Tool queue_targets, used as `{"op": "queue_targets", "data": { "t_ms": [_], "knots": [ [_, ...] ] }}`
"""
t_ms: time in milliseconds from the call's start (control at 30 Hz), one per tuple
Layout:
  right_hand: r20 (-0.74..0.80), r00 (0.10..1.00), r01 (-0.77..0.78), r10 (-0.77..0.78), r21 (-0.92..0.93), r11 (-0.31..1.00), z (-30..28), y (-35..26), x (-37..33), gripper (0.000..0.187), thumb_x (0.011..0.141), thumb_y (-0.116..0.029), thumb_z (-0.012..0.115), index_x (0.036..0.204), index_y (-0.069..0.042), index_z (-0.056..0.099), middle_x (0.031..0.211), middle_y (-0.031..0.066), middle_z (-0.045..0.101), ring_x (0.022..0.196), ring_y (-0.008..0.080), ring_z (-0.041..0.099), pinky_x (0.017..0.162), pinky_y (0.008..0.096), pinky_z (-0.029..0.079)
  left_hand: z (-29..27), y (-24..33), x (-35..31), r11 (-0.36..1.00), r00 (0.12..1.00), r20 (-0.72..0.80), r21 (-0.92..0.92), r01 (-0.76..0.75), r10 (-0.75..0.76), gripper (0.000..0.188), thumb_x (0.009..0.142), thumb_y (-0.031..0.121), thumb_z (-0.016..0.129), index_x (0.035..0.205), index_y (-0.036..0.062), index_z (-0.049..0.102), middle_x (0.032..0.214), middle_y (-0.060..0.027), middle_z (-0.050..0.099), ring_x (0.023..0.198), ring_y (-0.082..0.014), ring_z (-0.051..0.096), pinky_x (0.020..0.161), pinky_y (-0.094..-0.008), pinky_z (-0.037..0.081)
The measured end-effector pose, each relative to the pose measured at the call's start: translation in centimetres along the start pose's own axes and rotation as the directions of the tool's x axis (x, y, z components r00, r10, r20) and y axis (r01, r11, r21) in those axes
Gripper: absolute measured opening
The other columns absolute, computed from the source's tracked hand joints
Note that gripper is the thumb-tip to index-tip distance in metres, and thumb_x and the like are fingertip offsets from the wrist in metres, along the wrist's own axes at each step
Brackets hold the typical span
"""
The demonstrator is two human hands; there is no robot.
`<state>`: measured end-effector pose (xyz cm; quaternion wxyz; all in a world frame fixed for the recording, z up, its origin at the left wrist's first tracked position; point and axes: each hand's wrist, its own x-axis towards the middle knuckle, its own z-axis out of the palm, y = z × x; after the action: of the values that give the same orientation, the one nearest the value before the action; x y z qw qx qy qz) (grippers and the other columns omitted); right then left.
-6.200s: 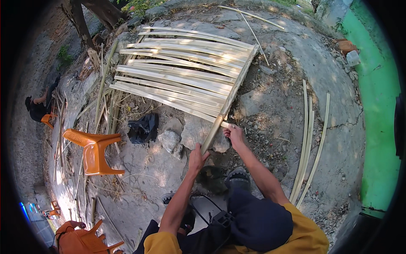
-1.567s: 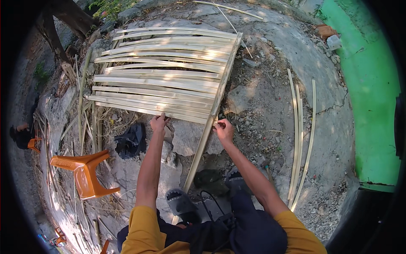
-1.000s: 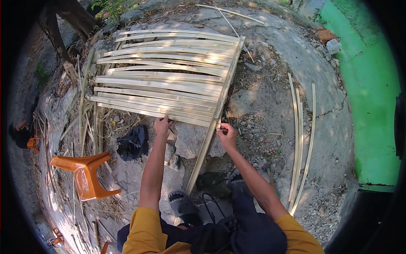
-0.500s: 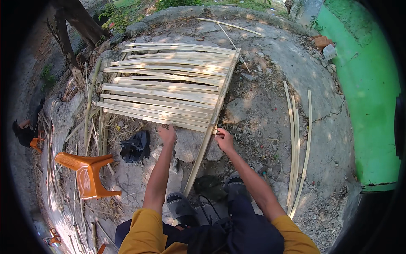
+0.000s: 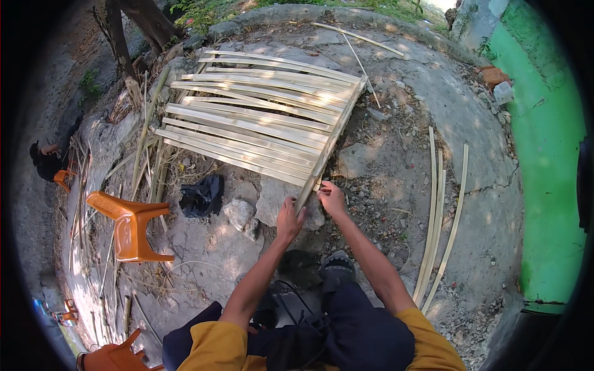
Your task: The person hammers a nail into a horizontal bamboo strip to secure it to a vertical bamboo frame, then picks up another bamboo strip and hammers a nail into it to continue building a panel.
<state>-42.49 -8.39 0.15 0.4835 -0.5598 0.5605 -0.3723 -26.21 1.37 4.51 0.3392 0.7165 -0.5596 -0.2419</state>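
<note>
Pale split bamboo slats (image 5: 247, 133) lie side by side in a slanted panel on the ground. Along their right ends runs a long bamboo strip (image 5: 339, 127), set crosswise over them. My left hand (image 5: 288, 221) is closed around this strip's near part, below the lowest slat; the strip's lower end is hidden by my hand and forearm. Just right of the strip, my right hand (image 5: 332, 199) pinches the projecting end of the nearest slat (image 5: 318, 185) between thumb and fingers. Whether anything else small is in that pinch cannot be made out.
A black plastic bag (image 5: 202, 195) and a pale rock (image 5: 240, 213) lie left of my arms. An orange plastic chair (image 5: 131, 226) is farther left. Loose bamboo strips (image 5: 429, 222) lie on the right, before a green wall (image 5: 544, 179). A person (image 5: 48, 162) sits at far left.
My left hand has moved right, from beside the lowest slat onto the crosswise strip. My right hand stays at the slat's end. The whole view has shifted slightly.
</note>
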Motion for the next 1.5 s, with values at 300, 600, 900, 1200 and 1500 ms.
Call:
{"op": "queue_targets", "data": {
  "t_ms": [300,600,900,1200,1500],
  "knots": [
    [-0.126,0.992,-0.02,0.012,-0.066,0.998,-0.2,0.9,0.2,0.016,0.09,-0.009,0.077,0.101,0.001,0.071,0.084,0.0082,0.074,0.07,0.0145,0.072,0.061,0.0295,0.059,-2.2,-1.4,2.8,0.975,0.952,0.232,-0.043,0.216,-0.201,0.049,0.092,0.031,0.076,0.121,-0.0042,0.058,0.09,-0.0188,0.07,0.078,-0.0313,0.072,0.073,-0.0431,0.058],
    [-0.014,0.984,-0.175,0.18,0.183,0.967,-0.4,-0.5,-0.5,0.021,0.089,-0.013,0.08,0.101,0.003,0.072,0.087,0.0079,0.075,0.074,0.0142,0.072,0.066,0.0296,0.059,-3.8,-8.2,11.2,0.631,0.787,-0.11,-0.669,0.393,-0.607,0.06,0.098,0.023,0.07,0.138,-0.014,0.046,0.1,-0.0157,0.065,0.071,-0.0201,0.071,0.055,-0.0329,0.061],
    [0.044,0.962,-0.267,0.27,0.375,0.888,-0.5,-0.8,-1.2,0.022,0.095,-0.006,0.072,0.113,0.004,0.067,0.099,0.0106,0.072,0.083,0.0163,0.071,0.071,0.0302,0.062,-5.9,-12.1,15.6,0.64,0.741,-0.195,-0.669,0.379,-0.643,0.04,0.098,0.023,0.071,0.116,-0.0102,0.06,0.079,-0.0084,0.069,0.061,-0.012,0.063,0.053,-0.0266,0.052],
    [0.01,0.931,-0.335,0.364,0.417,0.845,-0.5,-2.2,-1.4,0.028,0.093,-0.003,0.075,0.118,0.004,0.064,0.097,0.0114,0.073,0.084,0.0172,0.072,0.076,0.0302,0.061,-5.8,-11.2,16.0,0.535,0.713,-0.194,-0.794,0.29,-0.674,0.028,0.103,0.013,0.062,0.12,-0.0051,0.049,0.104,-0.0136,0.066,0.081,-0.0205,0.069,0.066,-0.0335,0.062],
    [-0.015,0.905,-0.386,0.426,0.393,0.834,0.3,-3.2,-1.0,0.035,0.091,-0.006,0.078,0.122,0.003,0.063,0.097,0.011,0.074,0.083,0.0152,0.071,0.074,0.0291,0.06,-6.3,-10.7,16.2,0.515,0.694,-0.21,-0.815,0.265,-0.689,0.031,0.104,0.014,0.06,0.125,-0.0035,0.046,0.108,-0.0133,0.062,0.087,-0.0213,0.068,0.07,-0.0354,0.063]
  ]
}}
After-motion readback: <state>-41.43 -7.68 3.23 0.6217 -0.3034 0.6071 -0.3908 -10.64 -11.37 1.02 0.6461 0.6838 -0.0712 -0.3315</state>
